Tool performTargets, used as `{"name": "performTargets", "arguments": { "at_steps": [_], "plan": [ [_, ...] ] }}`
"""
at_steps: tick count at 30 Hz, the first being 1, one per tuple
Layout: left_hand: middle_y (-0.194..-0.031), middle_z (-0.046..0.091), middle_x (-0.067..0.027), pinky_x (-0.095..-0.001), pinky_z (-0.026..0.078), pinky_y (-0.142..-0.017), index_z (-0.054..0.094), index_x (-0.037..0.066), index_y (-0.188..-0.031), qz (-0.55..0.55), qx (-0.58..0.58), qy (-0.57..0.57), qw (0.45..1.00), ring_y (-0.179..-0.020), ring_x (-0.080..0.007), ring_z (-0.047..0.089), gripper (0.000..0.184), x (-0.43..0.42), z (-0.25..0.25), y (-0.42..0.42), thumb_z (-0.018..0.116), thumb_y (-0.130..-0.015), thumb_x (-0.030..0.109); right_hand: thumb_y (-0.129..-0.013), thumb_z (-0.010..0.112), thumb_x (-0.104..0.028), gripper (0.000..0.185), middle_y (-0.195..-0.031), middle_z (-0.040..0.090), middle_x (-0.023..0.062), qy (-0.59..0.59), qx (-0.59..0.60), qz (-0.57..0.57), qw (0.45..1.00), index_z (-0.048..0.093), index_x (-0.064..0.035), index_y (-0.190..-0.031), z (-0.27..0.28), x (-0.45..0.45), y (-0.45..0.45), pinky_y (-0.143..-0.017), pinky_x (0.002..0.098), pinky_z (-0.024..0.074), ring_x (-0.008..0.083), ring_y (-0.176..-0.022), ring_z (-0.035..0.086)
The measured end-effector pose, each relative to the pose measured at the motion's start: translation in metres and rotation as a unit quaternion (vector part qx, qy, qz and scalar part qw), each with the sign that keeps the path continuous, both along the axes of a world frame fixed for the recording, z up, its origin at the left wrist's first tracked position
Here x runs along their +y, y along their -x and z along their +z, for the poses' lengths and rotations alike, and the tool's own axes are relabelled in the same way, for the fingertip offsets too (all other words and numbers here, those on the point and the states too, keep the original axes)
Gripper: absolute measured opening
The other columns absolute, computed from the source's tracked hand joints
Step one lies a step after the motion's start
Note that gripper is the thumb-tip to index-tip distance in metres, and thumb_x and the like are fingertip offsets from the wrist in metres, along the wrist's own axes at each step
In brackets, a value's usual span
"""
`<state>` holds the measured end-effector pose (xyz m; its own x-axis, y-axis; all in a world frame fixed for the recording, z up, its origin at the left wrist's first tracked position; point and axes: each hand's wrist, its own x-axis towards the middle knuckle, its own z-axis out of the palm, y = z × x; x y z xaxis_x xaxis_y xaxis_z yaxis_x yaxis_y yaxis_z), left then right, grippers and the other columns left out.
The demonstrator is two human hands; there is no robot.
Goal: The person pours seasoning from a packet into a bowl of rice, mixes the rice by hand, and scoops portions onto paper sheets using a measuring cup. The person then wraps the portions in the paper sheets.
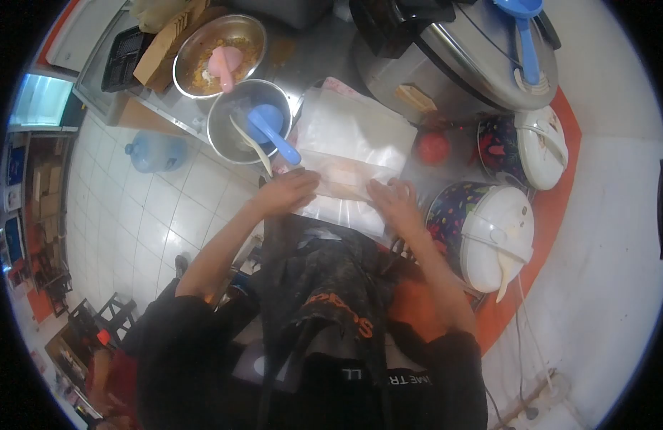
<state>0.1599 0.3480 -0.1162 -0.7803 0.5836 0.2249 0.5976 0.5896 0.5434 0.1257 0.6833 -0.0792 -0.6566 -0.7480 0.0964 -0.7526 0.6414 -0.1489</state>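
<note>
Both of my hands grip a clear plastic sheet (346, 174) folded into a band around something pale, whose kind I cannot make out. My left hand (294, 190) has its fingers closed on the left end of the band. At the other end, my right hand (396, 203) pinches the plastic between thumb and fingers. Beneath lies a stack of clear plastic sheets (356, 129) at the counter's front edge. Left of the stack, a steel bowl (215, 122) holds a blue ladle (267, 125) and a cream-coloured utensil (250, 143).
Behind stands another steel bowl (179, 68) with food and a pink ladle (224, 66). A large steel cooker (446, 50) carries a blue scoop (526, 43). Two patterned pots with white lids (495, 228) line the right. A water jug (156, 152) lies on the floor; another person (116, 380) is lower left.
</note>
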Motion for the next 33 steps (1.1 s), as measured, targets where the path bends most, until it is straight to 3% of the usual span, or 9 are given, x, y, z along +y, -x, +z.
{"name": "performTargets", "arguments": {
  "at_steps": [5,8,10,13,17,20,26,28,33],
  "plan": [
    [-0.123,0.065,-0.0117,-0.0423,0.051,-0.096,0.064,0.006,-0.117,0.005,-0.022,0.017,1.0,-0.113,-0.0316,0.061,0.026,-0.001,-0.013,0.009,0.061,-0.093,0.016,-0.09,0.065,-0.018,0.033,-0.121,0.065,-0.0021,0.004,-0.076,0.013,0.997,0.068,-0.0127,-0.122,0.011,-0.006,0.018,-0.105,0.0455,0.0345,0.0239,-0.112,0.052],
    [-0.113,0.069,-0.013,-0.0455,0.051,-0.09,0.067,0.004,-0.113,0.066,-0.15,0.018,0.986,-0.1,-0.0332,0.067,0.022,0.014,0.017,0.019,0.065,-0.093,0.014,-0.089,0.067,-0.017,0.031,-0.105,0.069,0.0002,0.005,-0.082,0.001,0.997,0.069,-0.0126,-0.12,0.011,-0.015,0.029,-0.105,0.0462,0.0338,0.024,-0.107,0.054],
    [-0.104,0.071,-0.0131,-0.0476,0.049,-0.089,0.065,0.005,-0.115,0.129,-0.199,0.085,0.968,-0.094,-0.0356,0.067,0.026,0.024,0.037,0.024,0.066,-0.09,0.013,-0.088,0.07,-0.019,0.027,-0.092,0.07,0.0042,0.002,-0.184,-0.098,0.978,0.071,-0.0116,-0.114,0.005,-0.024,0.037,-0.104,0.0469,0.0334,0.0253,-0.105,0.057],
    [-0.112,0.069,-0.0145,-0.0479,0.048,-0.091,0.062,0.006,-0.119,0.241,-0.208,0.031,0.947,-0.098,-0.0345,0.066,0.036,0.034,0.022,0.027,0.071,-0.085,0.013,-0.085,0.073,-0.018,0.023,-0.083,0.07,0.0078,0.062,-0.249,-0.2,0.946,0.072,-0.0087,-0.106,0.014,-0.035,0.045,-0.1,0.0483,0.035,0.0283,-0.102,0.059],
    [-0.116,0.065,-0.0144,-0.0461,0.049,-0.09,0.06,0.007,-0.123,0.286,-0.116,-0.02,0.951,-0.101,-0.0335,0.065,0.046,0.047,0.008,0.028,0.075,-0.08,0.013,-0.082,0.075,-0.015,0.022,-0.085,0.067,0.0113,0.012,-0.182,-0.215,0.959,0.069,-0.006,-0.102,0.018,-0.052,0.046,-0.096,0.0484,0.0377,0.0307,-0.098,0.061],
    [-0.117,0.062,-0.0144,-0.044,0.05,-0.089,0.062,0.006,-0.12,0.258,-0.085,0.043,0.962,-0.104,-0.0329,0.063,0.046,0.048,0.011,0.03,0.076,-0.076,0.011,-0.08,0.074,-0.018,0.023,-0.096,0.063,0.0151,0.042,-0.107,-0.163,0.98,0.067,-0.0062,-0.099,0.0,-0.052,0.047,-0.087,0.0495,0.0454,0.0324,-0.095,0.063],
    [-0.1,0.061,-0.01,-0.0443,0.052,-0.078,0.063,0.007,-0.099,0.239,-0.064,0.109,0.963,-0.094,-0.0303,0.064,0.025,0.052,0.002,0.038,0.074,-0.077,0.012,-0.085,0.065,-0.008,0.016,-0.096,0.058,0.0153,0.01,-0.155,-0.17,0.973,0.059,-0.0017,-0.098,-0.009,-0.052,0.033,-0.079,0.0446,0.0542,0.0336,-0.095,0.062],
    [-0.093,0.06,-0.0086,-0.043,0.053,-0.069,0.06,0.007,-0.091,0.253,-0.045,0.105,0.961,-0.087,-0.0289,0.064,0.019,0.054,-0.002,0.03,0.072,-0.079,0.014,-0.087,0.058,-0.006,0.02,-0.091,0.058,0.0142,0.081,-0.116,-0.123,0.982,0.059,-0.0024,-0.106,-0.008,-0.048,0.021,-0.08,0.0429,0.0537,0.0329,-0.095,0.062],
    [-0.092,0.059,-0.0102,-0.0388,0.052,-0.072,0.06,0.005,-0.093,0.164,0.045,0.085,0.982,-0.088,-0.0278,0.064,0.015,0.042,-0.012,0.011,0.061,-0.078,0.006,-0.086,0.056,-0.003,0.039,-0.102,0.063,0.0134,0.03,-0.111,-0.101,0.988,0.056,-0.0013,-0.124,0.001,-0.038,-0.001,-0.086,0.0407,0.0516,0.0313,-0.097,0.062]
  ]
}}
